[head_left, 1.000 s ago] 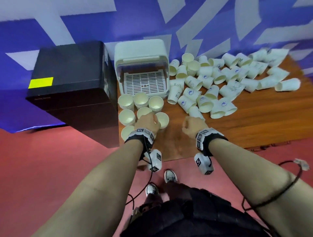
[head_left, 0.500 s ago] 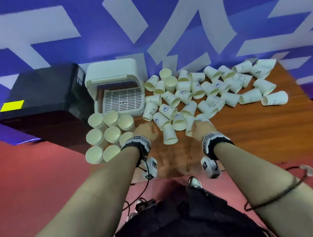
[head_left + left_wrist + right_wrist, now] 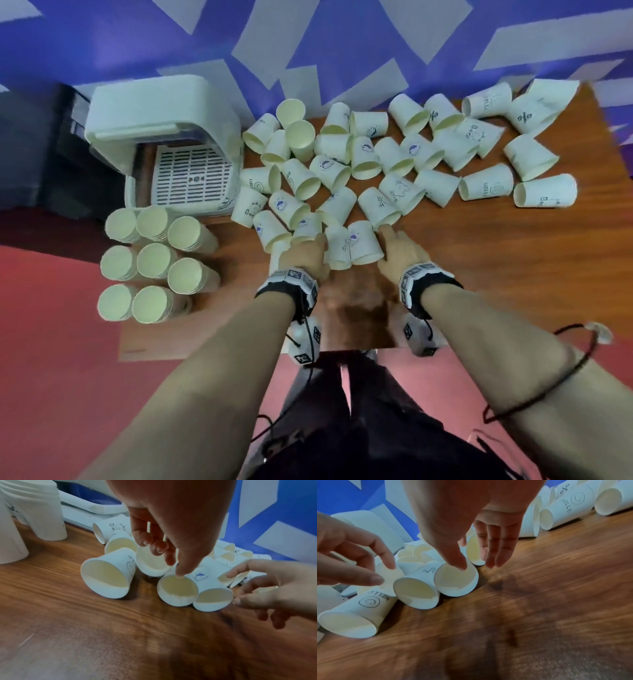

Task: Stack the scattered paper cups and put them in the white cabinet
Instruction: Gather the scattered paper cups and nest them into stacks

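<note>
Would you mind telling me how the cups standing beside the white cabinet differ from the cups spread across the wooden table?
The stacked cups stand upright, mouths up; the scattered cups lie on their sides, pointing many ways. The stacked cups are nested into separate piles in rows in front of the white cabinet; the scattered cups lie singly in a loose heap to its right. Both hands, left hand and right hand, reach only the scattered ones. Both groups look like the same white paper cups.

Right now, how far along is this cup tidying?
Partly done. Eight stacks of cups already stand at the table's left edge, in front of the white cabinet, which holds no cups yet. The left hand and right hand are open, reaching at the nearest loose cups. Dozens of scattered cups remain to be stacked.
</note>
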A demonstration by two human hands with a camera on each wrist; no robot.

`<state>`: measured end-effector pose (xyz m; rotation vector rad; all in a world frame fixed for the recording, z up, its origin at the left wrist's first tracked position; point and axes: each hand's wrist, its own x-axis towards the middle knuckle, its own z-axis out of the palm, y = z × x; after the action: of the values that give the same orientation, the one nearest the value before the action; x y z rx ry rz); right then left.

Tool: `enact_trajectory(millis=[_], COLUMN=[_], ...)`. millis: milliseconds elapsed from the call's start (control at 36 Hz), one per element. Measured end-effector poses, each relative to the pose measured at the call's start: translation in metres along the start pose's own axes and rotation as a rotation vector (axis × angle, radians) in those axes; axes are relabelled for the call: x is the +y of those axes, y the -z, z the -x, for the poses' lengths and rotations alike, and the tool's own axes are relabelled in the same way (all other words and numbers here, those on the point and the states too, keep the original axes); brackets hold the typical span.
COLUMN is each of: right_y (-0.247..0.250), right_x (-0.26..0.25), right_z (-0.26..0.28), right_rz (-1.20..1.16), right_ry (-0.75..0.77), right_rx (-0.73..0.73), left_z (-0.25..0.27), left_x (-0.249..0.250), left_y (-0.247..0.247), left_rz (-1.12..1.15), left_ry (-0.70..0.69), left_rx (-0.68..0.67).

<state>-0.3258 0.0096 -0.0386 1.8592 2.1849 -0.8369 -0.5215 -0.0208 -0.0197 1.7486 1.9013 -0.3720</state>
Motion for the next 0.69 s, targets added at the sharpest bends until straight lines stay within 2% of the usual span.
enact_trajectory(millis=[139,306,528,694], right_y=[-0.019,-0.028,-0.016,0.013], right_x=[0.004,0.007,0.009,0.004], right_z=[-0.007,-0.020,-0.026,-0.022], right_rz=[-0.020,0.009,0.010,0.017], right_ry=[-0.033,-0.103,-0.115,-0.090], right_rx=[0.007,-0.015,0.020,0.064], left_z=[-0.012,-0.022,-0.021,-0.016], left_x=[0.010,0.013,0.006,0.003], left_y=[-0.009,-0.019,-0.011,0.006], left_rz=[-0.089,-0.077,-0.068,-0.092], left_ry=[0.005,0.092,0.042,0.051], left_rx=[-0.020,0.046,0.110,0.068])
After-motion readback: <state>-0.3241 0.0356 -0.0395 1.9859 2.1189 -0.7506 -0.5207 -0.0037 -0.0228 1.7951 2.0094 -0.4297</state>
